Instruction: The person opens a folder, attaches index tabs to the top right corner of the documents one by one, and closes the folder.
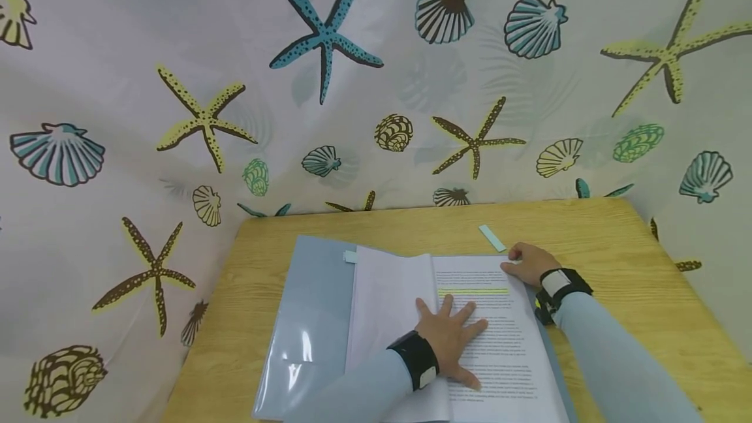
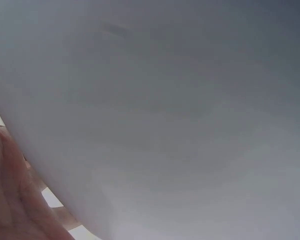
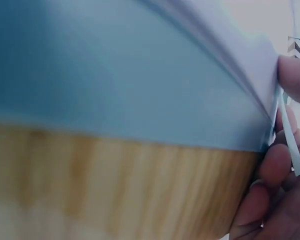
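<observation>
An open grey-blue folder lies on the wooden table, with white sheets inside it. The right-hand page carries printed text and a yellow highlighted line near its top. My left hand presses flat on this page beside the fold, fingers spread. At the page's upper right corner, my right hand pinches the edge, thumb on top and fingers below. Among those fingers a thin pale strip shows in the right wrist view. My left sleeve fills most of the left wrist view.
Just beyond the right hand, a pale green strip lies on the table. A small pale tab sticks out from the left sheet's upper corner. Behind the table hangs a white cloth printed with shells and starfish.
</observation>
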`<state>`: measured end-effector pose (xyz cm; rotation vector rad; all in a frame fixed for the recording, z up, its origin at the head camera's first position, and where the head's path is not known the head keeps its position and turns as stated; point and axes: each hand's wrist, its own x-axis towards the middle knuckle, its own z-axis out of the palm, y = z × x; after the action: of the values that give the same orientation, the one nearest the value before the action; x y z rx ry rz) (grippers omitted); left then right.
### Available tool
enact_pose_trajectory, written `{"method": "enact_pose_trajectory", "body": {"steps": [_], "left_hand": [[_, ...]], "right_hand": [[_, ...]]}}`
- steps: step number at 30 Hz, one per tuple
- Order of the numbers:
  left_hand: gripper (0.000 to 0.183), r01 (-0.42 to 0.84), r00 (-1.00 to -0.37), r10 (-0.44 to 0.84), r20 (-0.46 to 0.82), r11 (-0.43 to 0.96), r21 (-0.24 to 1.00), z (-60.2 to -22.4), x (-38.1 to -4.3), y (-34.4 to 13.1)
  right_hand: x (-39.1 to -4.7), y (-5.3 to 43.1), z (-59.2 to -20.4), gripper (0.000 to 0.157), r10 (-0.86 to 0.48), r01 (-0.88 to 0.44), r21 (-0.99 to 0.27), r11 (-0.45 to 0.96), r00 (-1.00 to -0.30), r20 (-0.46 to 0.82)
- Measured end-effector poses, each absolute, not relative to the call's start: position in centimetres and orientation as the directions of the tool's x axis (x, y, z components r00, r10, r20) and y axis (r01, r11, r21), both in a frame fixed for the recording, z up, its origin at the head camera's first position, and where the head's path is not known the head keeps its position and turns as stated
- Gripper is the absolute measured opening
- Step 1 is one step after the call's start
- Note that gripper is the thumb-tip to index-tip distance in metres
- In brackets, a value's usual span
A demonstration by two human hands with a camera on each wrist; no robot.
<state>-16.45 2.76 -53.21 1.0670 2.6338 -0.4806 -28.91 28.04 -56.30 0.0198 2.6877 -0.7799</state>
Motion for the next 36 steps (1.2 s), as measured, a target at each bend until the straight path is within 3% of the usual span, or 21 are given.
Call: {"method": "enact_pose_trajectory", "body": {"steps": [7, 11, 16, 21, 29, 36], "left_hand": [[0.112, 0.705, -0.702, 0.617, -0.356, 0.673, -0.224, -52.9, -16.3, 2.9], [0.113, 0.706, -0.701, 0.618, -0.355, 0.67, -0.228, -53.0, -16.4, 3.3], [0.113, 0.702, -0.702, 0.608, -0.371, 0.679, -0.216, -53.4, -16.6, 3.4], [0.111, 0.698, -0.705, 0.594, -0.388, 0.678, -0.23, -53.2, -16.4, 3.3], [0.109, 0.708, -0.7, 0.634, -0.33, 0.677, -0.203, -52.3, -16.2, 2.6], [0.099, 0.66, -0.739, 0.631, -0.235, 0.748, -0.066, -49.3, -15.8, -1.5]], "right_hand": [[-27.9, 29.7, -56.0, 0.057, -0.102, 0.081, -0.595, 0.8, -0.958, -0.267], [-26.1, 30.4, -54.7, 0.059, -0.086, 0.039, -0.557, 0.829, -0.977, -0.197], [-21.8, 29.1, -52.2, 0.047, -0.181, -0.123, -0.467, 0.876, -0.98, -0.081], [-17.4, 27.2, -51.3, 0.034, -0.345, -0.289, -0.427, 0.857, -0.937, -0.058], [-13.9, 26.1, -52.2, 0.025, -0.363, -0.293, -0.458, 0.839, -0.929, -0.069], [-13.0, 26.1, -52.7, 0.025, -0.341, -0.29, -0.458, 0.84, -0.939, -0.032]]}}
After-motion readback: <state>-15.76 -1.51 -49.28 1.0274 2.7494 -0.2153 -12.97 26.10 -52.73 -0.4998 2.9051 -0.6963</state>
